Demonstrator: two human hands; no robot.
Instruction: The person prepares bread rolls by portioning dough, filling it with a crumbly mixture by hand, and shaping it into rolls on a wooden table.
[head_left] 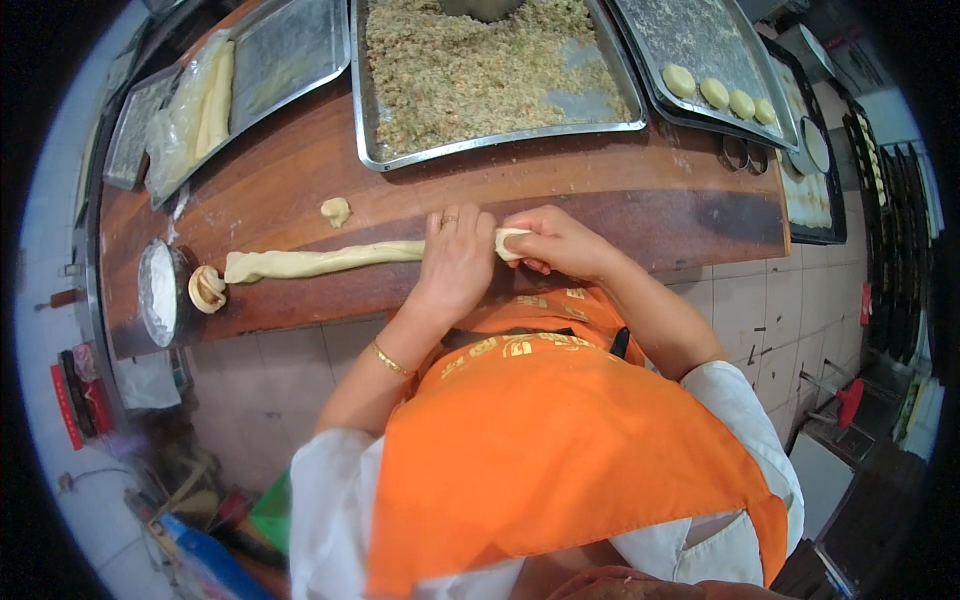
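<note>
A long pale dough rope (330, 261) lies across the wooden table in front of me. My left hand (458, 250) is closed over its right end, fingers wrapped round it. Right beside it, my right hand (556, 243) grips the dough's tip (512, 243) between thumb and fingers; whether this bit is still joined to the rope is hidden by the left hand. A small dough lump (336, 211) sits just beyond the rope. Near the rope's left end are a swirled brown-and-cream round piece (207, 289) and a metal bowl of white flour (164, 293).
A large metal tray (500, 136) of crumbly filling stands at the back. To its right, another tray (690, 40) carries several dough rounds (714, 93), with ring cutters (736, 153) below. At left, plastic-covered dough rolls (214, 100) lie on a tray (290, 60). The table's front edge is against my apron.
</note>
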